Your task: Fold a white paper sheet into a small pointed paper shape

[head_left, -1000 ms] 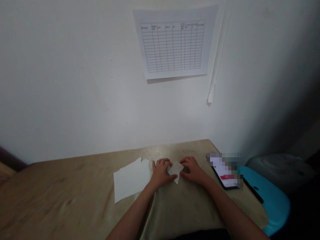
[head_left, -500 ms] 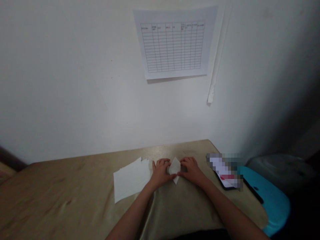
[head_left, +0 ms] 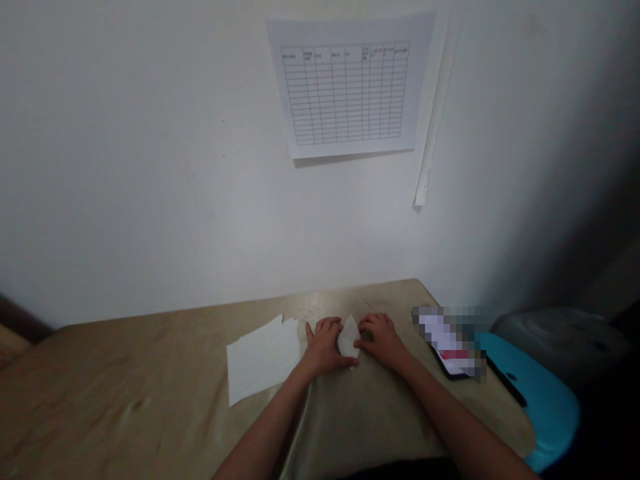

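Observation:
A small folded piece of white paper [head_left: 349, 337], kite-shaped with its points facing the wall and me, lies on the table between my hands. My left hand [head_left: 321, 347] grips its left side, the thumb pressed across the lower point and the fingers bent along the edge. On the other side, the thumb of my right hand [head_left: 383, 339] pinches the right edge, while its fingers curl beside the upper part. Left of my left hand lies a larger white sheet [head_left: 263, 361] with a torn upper edge.
The table [head_left: 150, 373] has a tan cover and meets a white wall [head_left: 125, 167]. A printed chart [head_left: 350, 93] hangs there. At the right lie a partly blurred phone [head_left: 453, 367] and, beyond the table edge, a turquoise object [head_left: 550, 393].
My left thumb has slid down to the lower point of the folded paper. My right thumb has shifted slightly up along the right edge. The torn sheet has stayed put.

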`<control>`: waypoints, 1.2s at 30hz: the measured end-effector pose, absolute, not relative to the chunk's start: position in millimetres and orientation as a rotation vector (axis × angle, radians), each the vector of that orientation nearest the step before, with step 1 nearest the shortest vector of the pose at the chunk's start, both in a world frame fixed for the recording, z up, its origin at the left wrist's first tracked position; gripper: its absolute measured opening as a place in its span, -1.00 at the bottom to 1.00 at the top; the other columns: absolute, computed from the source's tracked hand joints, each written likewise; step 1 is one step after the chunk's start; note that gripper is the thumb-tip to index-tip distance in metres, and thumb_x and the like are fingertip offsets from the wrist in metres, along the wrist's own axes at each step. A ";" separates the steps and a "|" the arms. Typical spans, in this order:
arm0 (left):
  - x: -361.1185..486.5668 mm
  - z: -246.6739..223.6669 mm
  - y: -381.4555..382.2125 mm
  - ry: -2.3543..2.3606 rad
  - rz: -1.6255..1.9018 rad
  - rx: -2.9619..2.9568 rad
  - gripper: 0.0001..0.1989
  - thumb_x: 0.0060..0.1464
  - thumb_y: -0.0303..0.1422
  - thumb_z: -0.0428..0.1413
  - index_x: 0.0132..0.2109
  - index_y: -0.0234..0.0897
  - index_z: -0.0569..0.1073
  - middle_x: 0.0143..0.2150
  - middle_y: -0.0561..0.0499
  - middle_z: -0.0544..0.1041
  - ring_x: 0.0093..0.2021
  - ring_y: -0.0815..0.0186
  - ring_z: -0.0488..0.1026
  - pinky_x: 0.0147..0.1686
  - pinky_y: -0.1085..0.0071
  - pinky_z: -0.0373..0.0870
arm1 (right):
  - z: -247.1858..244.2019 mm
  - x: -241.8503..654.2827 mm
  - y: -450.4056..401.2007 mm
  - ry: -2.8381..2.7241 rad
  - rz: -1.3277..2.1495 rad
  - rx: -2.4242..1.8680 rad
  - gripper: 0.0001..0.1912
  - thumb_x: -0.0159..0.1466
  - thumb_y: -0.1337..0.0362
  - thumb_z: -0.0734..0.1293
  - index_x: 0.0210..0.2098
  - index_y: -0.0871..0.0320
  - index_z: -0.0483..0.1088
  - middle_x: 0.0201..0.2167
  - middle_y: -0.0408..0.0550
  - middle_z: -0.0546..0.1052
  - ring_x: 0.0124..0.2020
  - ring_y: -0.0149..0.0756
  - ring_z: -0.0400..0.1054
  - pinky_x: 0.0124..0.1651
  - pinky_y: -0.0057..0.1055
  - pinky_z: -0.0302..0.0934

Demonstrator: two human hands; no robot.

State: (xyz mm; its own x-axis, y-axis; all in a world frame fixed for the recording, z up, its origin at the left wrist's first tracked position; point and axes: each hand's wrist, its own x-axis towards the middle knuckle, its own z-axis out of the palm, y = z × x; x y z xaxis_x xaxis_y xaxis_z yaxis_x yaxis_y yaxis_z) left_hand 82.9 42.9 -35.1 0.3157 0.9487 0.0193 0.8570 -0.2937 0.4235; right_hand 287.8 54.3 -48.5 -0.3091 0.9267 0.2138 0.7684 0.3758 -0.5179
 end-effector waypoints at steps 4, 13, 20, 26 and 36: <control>82.8 -35.4 42.6 1.605 0.408 2.253 -0.14 -0.34 0.07 0.38 0.14 -0.12 0.41 0.34 -0.17 0.29 0.37 -0.15 0.11 0.30 -0.43 -0.41 | -48.9 293.8 56.4 -2.193 0.482 -1.414 -0.80 0.20 0.19 0.45 -0.18 0.05 0.55 -0.01 -0.06 0.52 0.11 -0.12 0.25 0.27 -0.10 -0.06; 83.0 -34.1 42.2 1.615 0.384 2.258 -0.16 -0.31 0.06 0.37 0.15 -0.10 0.40 0.35 -0.19 0.28 0.37 -0.18 0.10 0.30 -0.42 -0.40 | -49.0 296.8 58.2 -2.184 0.509 -1.382 -0.83 0.21 0.24 0.41 -0.19 0.04 0.57 -0.05 -0.07 0.54 0.10 -0.12 0.26 0.24 -0.13 0.00; 82.9 -36.3 42.4 1.596 0.413 2.273 -0.16 -0.28 0.07 0.36 0.16 -0.12 0.41 0.34 -0.18 0.30 0.36 -0.19 0.12 0.29 -0.45 -0.41 | -52.7 295.2 59.4 -2.131 0.497 -1.369 -0.86 0.17 0.22 0.44 -0.25 0.04 0.57 -0.09 -0.07 0.55 0.08 -0.12 0.29 0.25 -0.11 0.00; 81.0 -36.9 44.8 1.660 0.562 2.214 -0.64 0.10 0.01 0.17 -0.09 -0.09 0.56 0.20 -0.04 0.48 0.34 -0.07 0.15 0.29 -0.39 -0.26 | -47.1 296.4 54.8 -2.212 0.562 -1.167 -0.90 0.22 0.27 0.41 -0.25 0.06 0.56 -0.09 -0.05 0.53 0.09 -0.16 0.27 0.21 -0.19 0.08; 81.9 -45.7 57.7 1.396 1.063 2.204 -0.85 0.08 -0.29 0.27 -0.15 -0.09 0.60 0.05 0.02 0.57 0.15 0.20 0.39 0.22 0.15 0.21 | -54.1 290.5 54.2 -2.261 0.519 -1.142 -0.84 0.18 0.24 0.47 -0.21 0.04 0.56 -0.06 -0.09 0.53 0.11 -0.16 0.24 0.25 -0.16 0.02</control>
State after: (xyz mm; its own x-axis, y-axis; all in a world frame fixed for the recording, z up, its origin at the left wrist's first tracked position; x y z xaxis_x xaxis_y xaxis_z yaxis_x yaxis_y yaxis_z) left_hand 81.9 57.7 -45.7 0.2444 0.8755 0.4169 0.6353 -0.4694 0.6133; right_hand 290.5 54.2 -54.1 -0.4884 0.8204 0.2974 0.6084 0.5644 -0.5579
